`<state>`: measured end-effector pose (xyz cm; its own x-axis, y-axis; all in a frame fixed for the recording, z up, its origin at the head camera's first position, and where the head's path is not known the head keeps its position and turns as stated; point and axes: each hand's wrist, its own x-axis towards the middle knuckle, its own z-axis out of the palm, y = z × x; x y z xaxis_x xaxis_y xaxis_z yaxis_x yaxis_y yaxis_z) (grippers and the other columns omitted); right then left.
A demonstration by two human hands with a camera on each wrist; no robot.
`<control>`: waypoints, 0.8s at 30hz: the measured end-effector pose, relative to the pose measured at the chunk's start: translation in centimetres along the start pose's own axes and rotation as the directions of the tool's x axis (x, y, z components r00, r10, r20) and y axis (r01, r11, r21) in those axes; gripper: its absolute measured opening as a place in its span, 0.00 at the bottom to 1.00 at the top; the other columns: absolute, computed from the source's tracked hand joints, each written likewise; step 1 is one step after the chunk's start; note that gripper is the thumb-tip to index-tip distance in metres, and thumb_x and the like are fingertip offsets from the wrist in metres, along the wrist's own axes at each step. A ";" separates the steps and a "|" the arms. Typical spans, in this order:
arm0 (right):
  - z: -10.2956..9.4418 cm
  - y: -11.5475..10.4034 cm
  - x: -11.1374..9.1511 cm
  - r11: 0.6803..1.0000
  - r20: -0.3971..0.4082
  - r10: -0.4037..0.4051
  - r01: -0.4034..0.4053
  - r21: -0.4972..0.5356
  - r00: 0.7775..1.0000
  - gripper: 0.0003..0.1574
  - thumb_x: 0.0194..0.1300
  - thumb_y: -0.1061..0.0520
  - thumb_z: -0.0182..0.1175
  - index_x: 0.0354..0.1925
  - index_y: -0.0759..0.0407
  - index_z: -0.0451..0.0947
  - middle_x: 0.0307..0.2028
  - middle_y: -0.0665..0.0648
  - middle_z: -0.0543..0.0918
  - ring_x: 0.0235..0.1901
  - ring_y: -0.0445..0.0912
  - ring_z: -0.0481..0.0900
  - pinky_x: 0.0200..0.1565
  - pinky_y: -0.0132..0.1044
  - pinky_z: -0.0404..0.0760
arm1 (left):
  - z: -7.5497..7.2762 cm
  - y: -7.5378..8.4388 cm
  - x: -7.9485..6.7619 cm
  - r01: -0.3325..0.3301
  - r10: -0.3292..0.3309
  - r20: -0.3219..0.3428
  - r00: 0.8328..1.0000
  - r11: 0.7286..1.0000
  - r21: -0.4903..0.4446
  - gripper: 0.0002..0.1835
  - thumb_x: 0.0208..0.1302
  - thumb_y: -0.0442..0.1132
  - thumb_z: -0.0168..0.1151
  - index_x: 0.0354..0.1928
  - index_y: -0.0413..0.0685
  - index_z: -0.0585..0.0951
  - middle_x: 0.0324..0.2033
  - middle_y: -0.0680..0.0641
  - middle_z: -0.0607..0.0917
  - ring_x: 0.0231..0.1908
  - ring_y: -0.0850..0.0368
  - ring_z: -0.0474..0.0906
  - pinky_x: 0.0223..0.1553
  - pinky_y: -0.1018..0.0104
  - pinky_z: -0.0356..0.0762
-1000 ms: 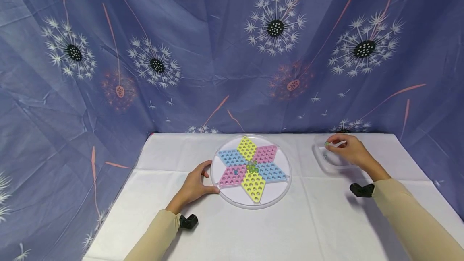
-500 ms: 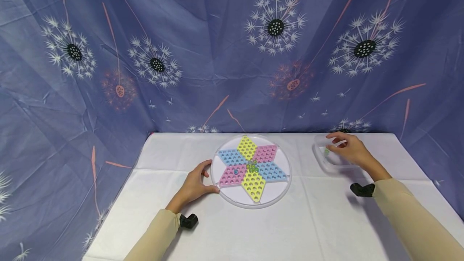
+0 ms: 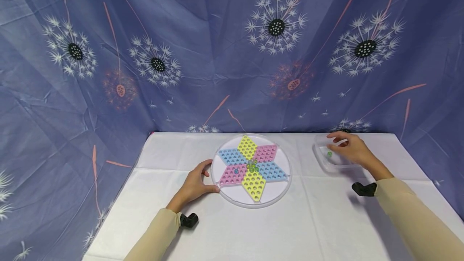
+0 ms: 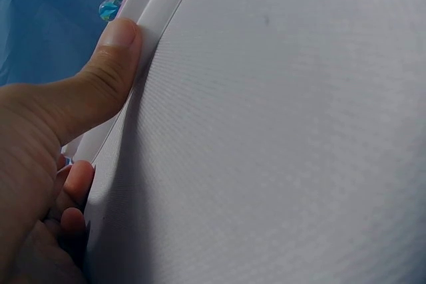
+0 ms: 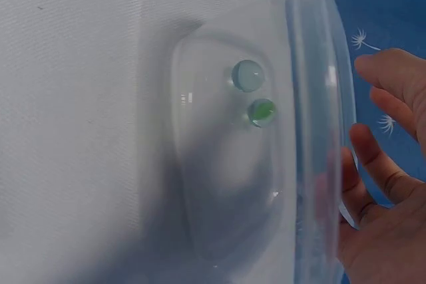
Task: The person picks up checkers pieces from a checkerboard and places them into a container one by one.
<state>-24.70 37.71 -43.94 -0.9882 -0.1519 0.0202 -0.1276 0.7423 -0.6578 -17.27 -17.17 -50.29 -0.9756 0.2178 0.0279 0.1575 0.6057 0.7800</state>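
Note:
My left hand (image 3: 195, 182) rests against the left rim of a round Chinese checkers board (image 3: 279, 194), index finger and thumb spread along it. In the left wrist view the thumb (image 4: 110, 74) lies against the rim and other fingers bend below. Green and clear marbles (image 3: 252, 168) cluster at the board's centre; a blue marble (image 3: 236, 171) sits on a pink point. Over a clear plastic box (image 3: 319, 159), my right hand (image 3: 349, 148) hangs with thumb and fingers apart, holding nothing. Inside lie a green-swirled marble (image 5: 262, 112) and a clear marble (image 5: 248, 76).
A white cloth (image 3: 261, 233) covers the table under board and box. Behind and to the left hangs a blue dandelion-print curtain (image 3: 217, 51), close to the table's back edge. Both wrists wear black camera mounts (image 3: 363, 189).
The right thumb and fingers have parted and let go of the green marble, which has dropped into the clear box. The left hand and the board have stayed in place.

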 end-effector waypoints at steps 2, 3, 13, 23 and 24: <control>-0.2 0.0 0.1 1.000 -0.002 -0.006 0.006 0.001 1.000 0.31 0.72 0.43 0.65 0.65 0.57 0.77 0.55 0.68 0.79 0.48 0.60 0.79 0.41 0.44 0.79 | 0.0 0.0 0.0 -0.001 0.001 0.002 1.000 1.000 -0.004 0.59 0.42 0.47 0.88 0.77 0.46 0.65 0.39 0.50 0.77 0.39 0.53 0.70 0.50 0.55 0.65; -0.3 -0.1 0.2 1.000 -0.004 -0.010 0.010 0.000 1.000 0.31 0.72 0.43 0.65 0.65 0.57 0.77 0.55 0.68 0.79 0.48 0.60 0.79 0.41 0.44 0.79 | 0.0 0.1 0.0 -0.002 0.002 0.003 1.000 1.000 -0.005 0.59 0.42 0.47 0.88 0.77 0.46 0.65 0.39 0.50 0.77 0.39 0.53 0.70 0.50 0.55 0.65; -2.1 -1.8 0.7 0.999 0.004 -0.046 0.046 -0.007 0.999 0.30 0.72 0.43 0.65 0.64 0.57 0.77 0.56 0.68 0.78 0.45 0.55 0.79 0.38 0.41 0.79 | 0.0 0.1 -0.1 -0.011 0.011 0.005 1.000 1.000 -0.009 0.59 0.42 0.47 0.88 0.77 0.46 0.65 0.39 0.50 0.77 0.39 0.54 0.70 0.50 0.55 0.65; -2.4 -3.5 1.1 0.997 -0.002 -0.078 0.078 -0.024 0.997 0.30 0.72 0.43 0.65 0.65 0.57 0.77 0.57 0.68 0.78 0.47 0.55 0.79 0.36 0.40 0.79 | 0.0 0.0 -0.1 -0.009 0.009 0.006 1.000 1.000 0.003 0.59 0.42 0.47 0.88 0.77 0.46 0.65 0.39 0.50 0.77 0.39 0.54 0.70 0.50 0.55 0.66; -2.3 -3.7 1.1 0.996 0.001 -0.085 0.084 -0.030 0.996 0.30 0.72 0.44 0.65 0.64 0.56 0.77 0.57 0.68 0.78 0.47 0.57 0.79 0.36 0.40 0.79 | 0.0 0.0 -0.1 -0.009 0.009 0.006 1.000 1.000 0.005 0.59 0.42 0.47 0.88 0.77 0.46 0.65 0.40 0.50 0.77 0.39 0.54 0.70 0.50 0.55 0.66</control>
<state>-25.54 36.29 -39.74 -0.9738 -0.2145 0.0753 -0.2131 0.7461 -0.6308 -17.21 -17.20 -50.27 -0.9732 0.2280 0.0308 0.1670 0.6079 0.7763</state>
